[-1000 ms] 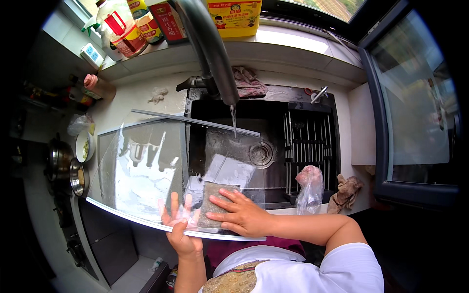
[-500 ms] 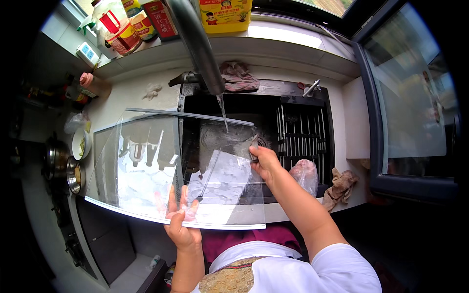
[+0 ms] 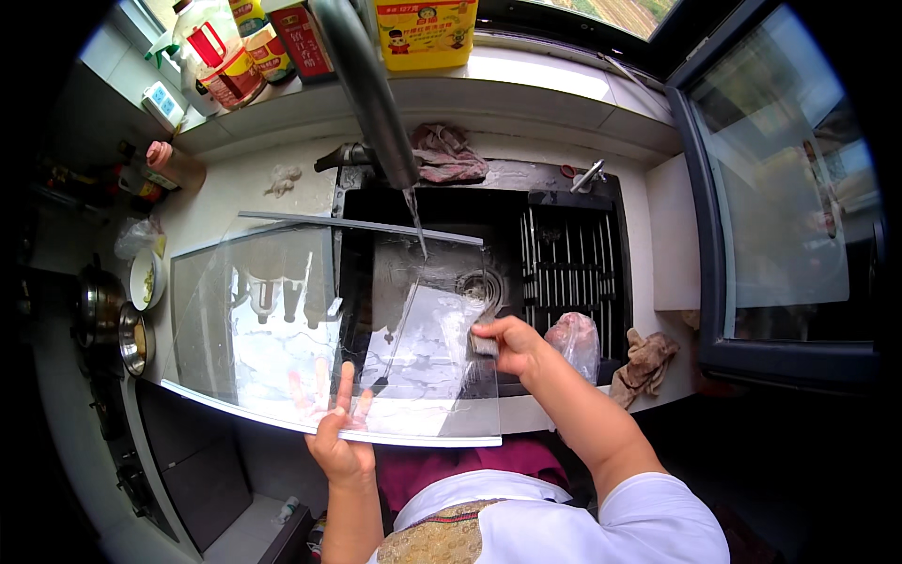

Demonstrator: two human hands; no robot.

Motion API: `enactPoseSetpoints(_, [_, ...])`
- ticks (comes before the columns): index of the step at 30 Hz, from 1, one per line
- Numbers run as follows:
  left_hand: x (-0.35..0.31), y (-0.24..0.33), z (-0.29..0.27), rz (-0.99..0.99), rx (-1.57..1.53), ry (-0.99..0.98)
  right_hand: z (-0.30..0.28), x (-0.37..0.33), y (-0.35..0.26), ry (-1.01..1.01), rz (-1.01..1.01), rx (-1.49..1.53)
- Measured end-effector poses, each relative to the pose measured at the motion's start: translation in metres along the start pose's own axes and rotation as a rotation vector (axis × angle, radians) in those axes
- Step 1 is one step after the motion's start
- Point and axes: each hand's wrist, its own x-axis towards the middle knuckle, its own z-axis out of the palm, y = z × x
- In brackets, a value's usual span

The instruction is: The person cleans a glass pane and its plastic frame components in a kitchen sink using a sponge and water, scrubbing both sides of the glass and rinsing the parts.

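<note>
A clear glass shelf [image 3: 432, 385] with a white strip along its near edge and a grey strip along its far edge lies tilted across the sink and the left counter. My left hand [image 3: 343, 446] grips the near edge, thumb on the strip and fingers seen through the glass beneath. At the shelf's right side, my right hand [image 3: 514, 345] pinches a grey cloth [image 3: 484, 336] against the pane. Water runs from the faucet [image 3: 376, 117] toward the far part of the glass. Wet streaks and bright reflections cover the surface.
The dark sink [image 3: 507, 211] holds a metal rack [image 3: 568, 273] on its right. A plastic bag [image 3: 575, 343] and a brown rag [image 3: 646, 365] lie at its right front. A pink cloth [image 3: 446, 153] sits behind the faucet. Bowls [image 3: 138, 348] stand left; an open window [image 3: 705, 235] juts in at right.
My right hand with the cloth has moved down the right side of the glass, toward me. My left hand keeps its hold; the view has shifted slightly.
</note>
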Motion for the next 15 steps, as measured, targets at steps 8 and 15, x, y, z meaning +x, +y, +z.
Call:
enactPoseSetpoints(8, [0.005,-0.004,-0.002,0.011,-0.007,0.009,-0.018,0.077,-0.014,-0.344,-0.212,0.327])
enactPoseSetpoints(15, [0.006,0.003,-0.001,0.020,-0.059,0.049,0.025,-0.022,0.054,-0.509,-0.062,0.454])
